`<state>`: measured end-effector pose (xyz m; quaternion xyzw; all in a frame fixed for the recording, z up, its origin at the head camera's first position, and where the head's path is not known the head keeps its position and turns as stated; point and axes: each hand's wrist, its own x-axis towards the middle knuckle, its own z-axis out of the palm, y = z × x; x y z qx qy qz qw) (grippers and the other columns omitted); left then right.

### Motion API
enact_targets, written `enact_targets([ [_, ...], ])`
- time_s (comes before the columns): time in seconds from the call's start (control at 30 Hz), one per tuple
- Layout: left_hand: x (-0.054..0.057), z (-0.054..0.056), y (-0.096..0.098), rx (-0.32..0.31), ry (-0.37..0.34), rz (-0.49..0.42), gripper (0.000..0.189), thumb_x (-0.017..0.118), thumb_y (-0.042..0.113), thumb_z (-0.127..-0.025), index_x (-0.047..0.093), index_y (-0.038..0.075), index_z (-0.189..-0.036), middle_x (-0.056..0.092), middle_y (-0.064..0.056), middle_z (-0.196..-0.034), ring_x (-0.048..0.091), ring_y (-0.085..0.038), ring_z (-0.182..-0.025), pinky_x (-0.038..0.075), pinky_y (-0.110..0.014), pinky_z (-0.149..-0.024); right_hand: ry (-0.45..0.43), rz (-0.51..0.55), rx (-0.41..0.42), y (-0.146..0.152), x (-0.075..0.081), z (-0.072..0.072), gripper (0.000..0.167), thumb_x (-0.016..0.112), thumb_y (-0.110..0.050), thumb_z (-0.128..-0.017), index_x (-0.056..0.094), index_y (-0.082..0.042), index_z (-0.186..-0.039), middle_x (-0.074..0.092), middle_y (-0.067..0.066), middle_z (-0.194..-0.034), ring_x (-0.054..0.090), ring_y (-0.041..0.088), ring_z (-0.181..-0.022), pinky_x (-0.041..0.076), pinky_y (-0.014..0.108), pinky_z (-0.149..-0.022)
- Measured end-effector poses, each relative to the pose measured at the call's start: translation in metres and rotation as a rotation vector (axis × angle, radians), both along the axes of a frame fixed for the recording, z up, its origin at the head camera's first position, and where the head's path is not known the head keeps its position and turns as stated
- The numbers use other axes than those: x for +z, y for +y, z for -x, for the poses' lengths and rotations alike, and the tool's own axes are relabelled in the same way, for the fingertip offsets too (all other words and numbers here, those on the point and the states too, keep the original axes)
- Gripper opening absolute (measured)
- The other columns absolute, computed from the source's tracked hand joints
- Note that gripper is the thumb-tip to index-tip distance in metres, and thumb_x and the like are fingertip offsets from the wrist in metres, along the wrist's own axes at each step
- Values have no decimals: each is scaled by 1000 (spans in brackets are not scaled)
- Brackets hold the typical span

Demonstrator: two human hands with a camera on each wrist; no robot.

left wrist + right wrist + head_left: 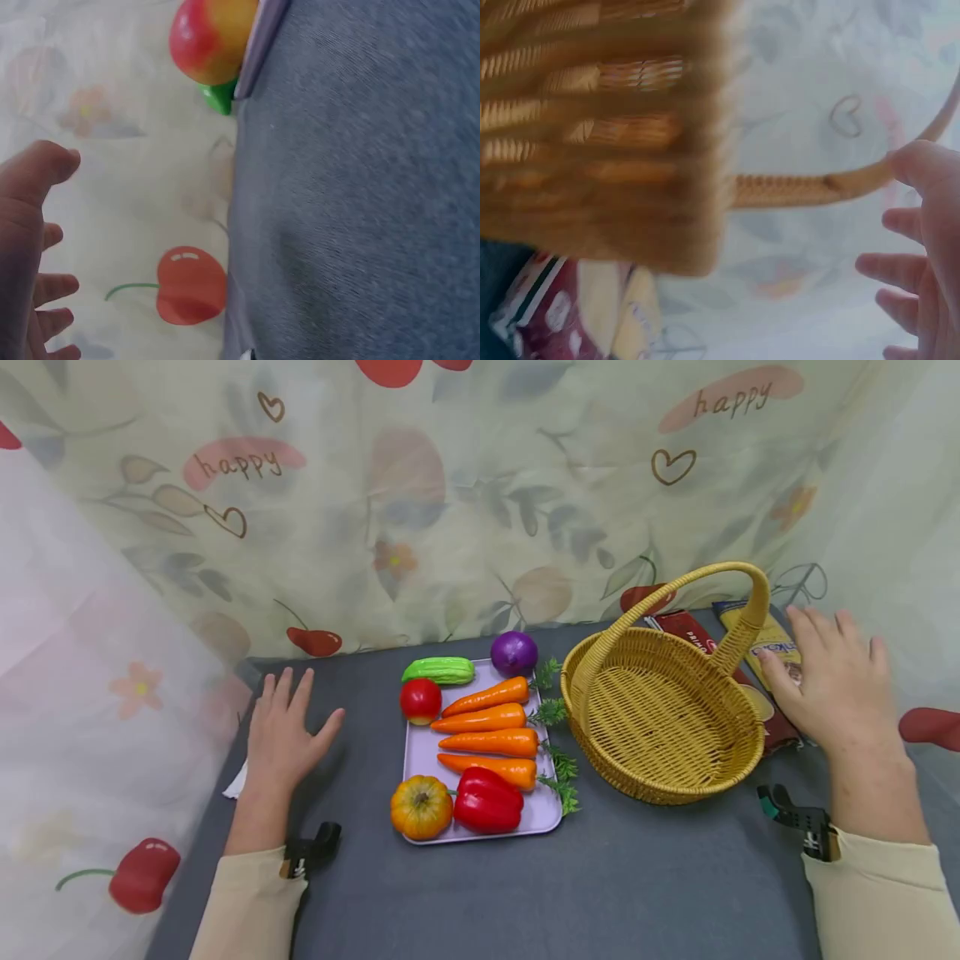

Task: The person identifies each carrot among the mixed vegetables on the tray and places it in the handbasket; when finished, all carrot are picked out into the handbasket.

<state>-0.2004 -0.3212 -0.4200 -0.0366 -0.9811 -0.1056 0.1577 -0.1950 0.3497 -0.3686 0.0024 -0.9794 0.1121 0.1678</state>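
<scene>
My left hand point(283, 739) is held with fingers spread at the left of the grey table, holding nothing. To its right lies a lilac tray point(465, 839) bearing several carrots point(489, 742), a red bell pepper point(489, 800), a small pumpkin point(422, 807), a round red fruit point(421, 701), a green cucumber-like vegetable point(438, 671) and a purple onion point(514, 652). On the right, my right hand point(843, 685) is spread beside a wicker basket point(667, 792), whose inside shows bare weave. In the right wrist view the basket's handle point(795, 190) passes behind the thumb; no grip shows.
Behind the basket lie a dark red packet point(686, 631) and a yellow packet point(776, 643), partly hidden by basket and hand. Something white point(236, 782) lies by the left forearm. A printed curtain point(465, 543) hangs along the back and sides of the table.
</scene>
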Motion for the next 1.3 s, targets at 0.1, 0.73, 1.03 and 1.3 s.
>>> enact_targets([
  [0.1, 4, -1, 3, -39, 47, -34, 80, 62, 46, -98, 32, 6, -160, 26, -28, -162, 15, -46, -152, 17, -64, -117, 24, 3, 19, -8, 8, -6, 74, 43, -46, -107, 17, -4, -163, 22, 29, -162, 5, 46, -153, -2, 67, -116],
  [0.73, 5, -4, 26, -277, 71, -304, 63, 78, 16, -91, 52, 6, -147, 64, -17, -116, 57, -38, -112, 44, -58, -100, 262, 49, 334, -77, 65, -64, 68, 62, -43, -99, 45, -7, -154, 51, 23, -147, 45, 48, -136, 30, 62, -112],
  [1.03, -11, 2, 30, -396, -35, -452, 52, 80, 9, -89, 62, 7, -138, 66, -16, -106, 64, -32, -97, 51, -56, -86, 404, 100, 552, -107, 68, -83, 80, 45, -66, -100, 50, -3, -150, 57, 22, -141, 53, 45, -125, 30, 41, -117],
  [1.3, -25, 3, 37, -378, -252, -536, 47, 79, 19, -92, 64, 8, -136, 67, -7, -106, 60, -24, -88, 52, -40, -79, 393, 87, 655, -134, 61, -86, 76, 44, -64, -102, 51, -6, -150, 58, 19, -140, 55, 41, -127, 29, 35, -118],
])
